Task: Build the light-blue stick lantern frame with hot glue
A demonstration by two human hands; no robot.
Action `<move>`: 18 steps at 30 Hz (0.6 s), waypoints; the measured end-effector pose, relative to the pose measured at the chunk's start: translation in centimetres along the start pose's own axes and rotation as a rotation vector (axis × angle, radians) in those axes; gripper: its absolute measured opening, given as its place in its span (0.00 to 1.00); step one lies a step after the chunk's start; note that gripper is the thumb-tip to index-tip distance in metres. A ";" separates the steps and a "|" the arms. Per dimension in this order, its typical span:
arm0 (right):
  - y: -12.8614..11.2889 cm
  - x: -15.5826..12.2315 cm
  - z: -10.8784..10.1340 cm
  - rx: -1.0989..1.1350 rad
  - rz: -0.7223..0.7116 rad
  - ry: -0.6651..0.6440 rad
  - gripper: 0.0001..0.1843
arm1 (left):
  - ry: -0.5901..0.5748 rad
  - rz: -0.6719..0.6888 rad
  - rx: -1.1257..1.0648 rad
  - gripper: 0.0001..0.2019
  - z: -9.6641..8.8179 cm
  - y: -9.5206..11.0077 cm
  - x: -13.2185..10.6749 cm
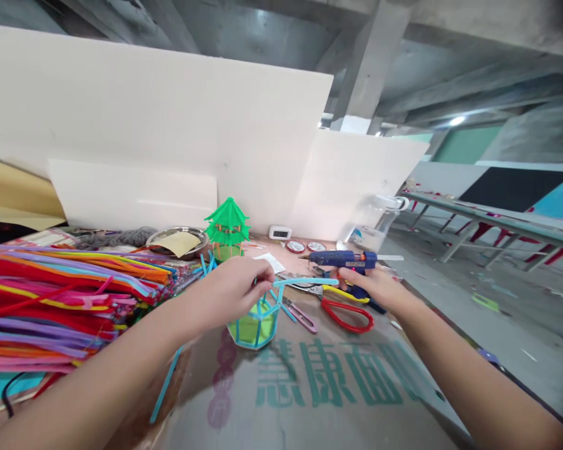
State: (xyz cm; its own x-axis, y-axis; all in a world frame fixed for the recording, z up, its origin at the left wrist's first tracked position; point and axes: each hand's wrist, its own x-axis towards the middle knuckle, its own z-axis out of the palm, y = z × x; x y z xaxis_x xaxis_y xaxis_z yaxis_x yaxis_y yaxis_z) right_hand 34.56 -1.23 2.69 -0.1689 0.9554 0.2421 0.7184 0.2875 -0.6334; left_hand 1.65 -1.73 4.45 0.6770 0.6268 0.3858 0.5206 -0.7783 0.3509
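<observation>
My left hand (pixel 248 284) pinches a light-blue pipe cleaner (pixel 309 282) that sticks out to the right, level above the table. Below it stands a small many-sided frame of light-blue pipe cleaners with green panels (pixel 258 328); whether the pinched piece is joined to it I cannot tell. My right hand (pixel 375 286) is closed around the handle of a blue hot glue gun (pixel 340 259), its nozzle pointing left and a glue stick out of its back. Red-handled scissors (pixel 347 317) and pink thread snips (pixel 303 315) lie beneath, between the hands.
Bundles of colourful pipe cleaners (pixel 60 300) fill the left side. Behind are a green tiered pagoda model (pixel 228 225), a metal bowl (pixel 152 240), a small digital clock (pixel 280 232) and a clear plastic jar (pixel 375 222). White boards (pixel 145 119) stand along the back edge.
</observation>
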 end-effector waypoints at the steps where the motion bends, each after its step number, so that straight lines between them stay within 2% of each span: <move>1: -0.1 0.4 0.2 0.050 0.000 -0.007 0.24 | -0.001 0.008 0.008 0.07 0.1 0.0 0.0; 3: -0.6 1.7 0.8 0.100 -0.004 -0.003 0.21 | -0.006 0.021 0.018 0.07 0.3 0.0 0.0; 6: -1.4 4.5 1.9 0.016 0.030 0.067 0.20 | -0.020 0.052 0.001 0.08 0.2 0.0 0.0; 9: -1.6 7.7 3.4 -0.034 0.076 0.096 0.19 | 0.016 0.073 -0.006 0.09 -1.0 0.2 -0.3; 14: -0.2 10.9 6.8 -0.111 0.137 0.059 0.18 | 0.113 -0.064 0.038 0.11 -4.2 0.0 -1.3; 16: 0.7 11.5 8.1 -0.151 0.179 0.030 0.18 | 0.137 -0.113 0.058 0.14 -4.6 -0.9 -2.1; 18: 1.5 11.9 9.1 -0.186 0.216 0.011 0.18 | 0.117 -0.127 0.051 0.24 -3.9 -2.2 -3.1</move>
State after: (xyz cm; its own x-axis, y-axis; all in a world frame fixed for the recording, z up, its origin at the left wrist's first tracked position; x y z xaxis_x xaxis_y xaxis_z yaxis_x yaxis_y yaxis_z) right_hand 27.46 11.16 -2.10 0.0081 0.9922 0.1246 0.8485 0.0591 -0.5259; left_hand -3.66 -1.80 5.80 0.5409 0.7176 0.4387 0.6254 -0.6919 0.3608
